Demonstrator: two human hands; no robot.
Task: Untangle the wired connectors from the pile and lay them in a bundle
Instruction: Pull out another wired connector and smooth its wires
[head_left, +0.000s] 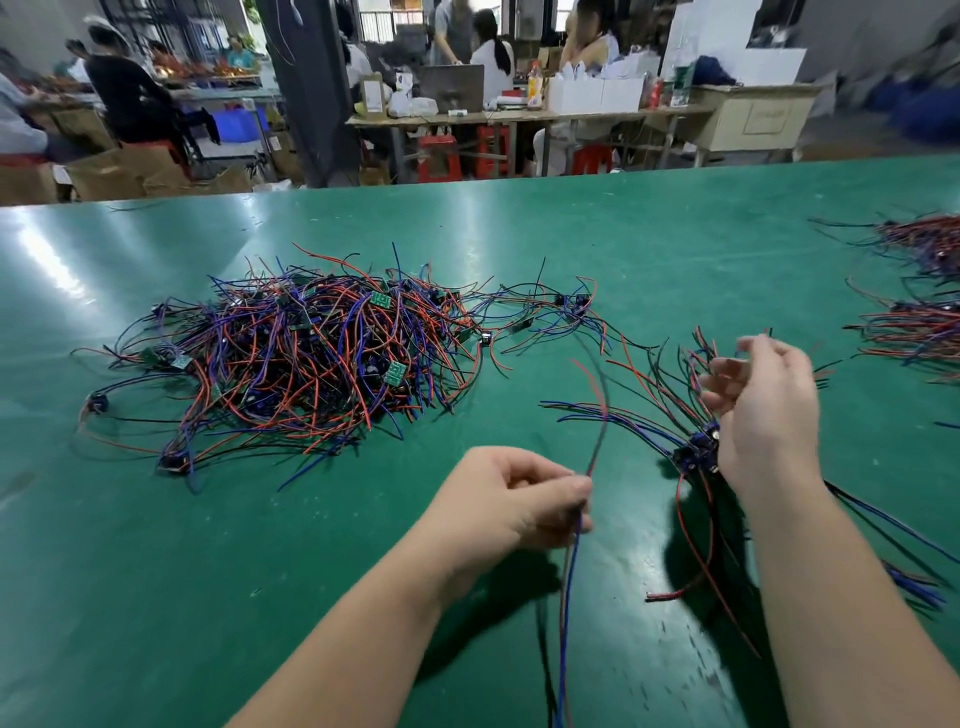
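My left hand (511, 499) pinches one thin wire (566, 587) trailing from the pile (291, 358) at far left. My right hand (763, 410) curls round the gathered bundle (696, 449). These leads look light, limp and snag-prone, so I'd grip near the connector bodies.

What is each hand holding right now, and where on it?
Left hand pinches a wire strand partway along; right hand grips the bundle near its connectors.
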